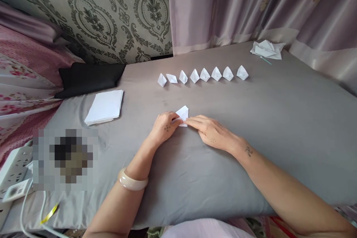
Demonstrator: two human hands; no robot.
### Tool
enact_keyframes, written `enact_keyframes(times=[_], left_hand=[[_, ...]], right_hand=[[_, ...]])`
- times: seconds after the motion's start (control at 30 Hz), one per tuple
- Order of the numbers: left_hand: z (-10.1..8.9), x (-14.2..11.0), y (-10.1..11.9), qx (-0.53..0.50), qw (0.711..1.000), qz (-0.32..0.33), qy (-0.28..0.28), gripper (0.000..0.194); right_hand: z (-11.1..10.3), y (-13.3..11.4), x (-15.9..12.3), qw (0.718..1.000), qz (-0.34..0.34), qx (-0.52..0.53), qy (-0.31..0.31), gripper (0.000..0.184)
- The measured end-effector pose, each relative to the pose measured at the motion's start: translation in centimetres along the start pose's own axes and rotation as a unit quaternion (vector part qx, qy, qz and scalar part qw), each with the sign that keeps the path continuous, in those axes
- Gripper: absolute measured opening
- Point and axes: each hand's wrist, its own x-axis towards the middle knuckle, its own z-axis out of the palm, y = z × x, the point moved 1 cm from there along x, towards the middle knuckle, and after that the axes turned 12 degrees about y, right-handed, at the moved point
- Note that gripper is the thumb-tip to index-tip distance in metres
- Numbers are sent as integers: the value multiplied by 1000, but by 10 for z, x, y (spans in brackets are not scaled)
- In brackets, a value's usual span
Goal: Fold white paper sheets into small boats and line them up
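The grey cloth (195, 186) ends at 6 o'clock, well apart from the folded paper (183, 111) at the dial's centre. The left hand (165, 126), curled at 8, pinches the paper; the right hand (214, 132), at 4, touches it with nearly straight fingers, its thumb's hold impossible to tell. Well apart at 9 sits a paper stack (105, 106). Eight small folded pieces (205, 75) line 11 to 2, with room between; beyond, a curtain (223, 11) borders the far edge at 1.
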Motion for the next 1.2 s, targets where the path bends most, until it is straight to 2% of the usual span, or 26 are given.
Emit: enact_keyframes(times=[0.13, 0.47, 0.77, 1.0, 1.2], left_hand=[[0, -1, 2, -1, 1000, -8, 2, 22], [-10, -14, 1, 40, 996, -69, 47, 19], [0, -13, -9, 49, 995, -57, 67, 19], [1, -11, -8, 64, 994, -65, 65, 18], [1, -12, -8, 66, 994, -59, 72, 18]], right_hand=[[3, -3, -2, 998, -33, -46, -7, 56], [3, -6, 1, 996, -34, -77, -19, 51], [5, -6, 2, 996, -40, -77, -4, 46], [9, -7, 7, 996, -73, -33, 40, 38], [12, -7, 10, 996, -78, -49, 9, 42]])
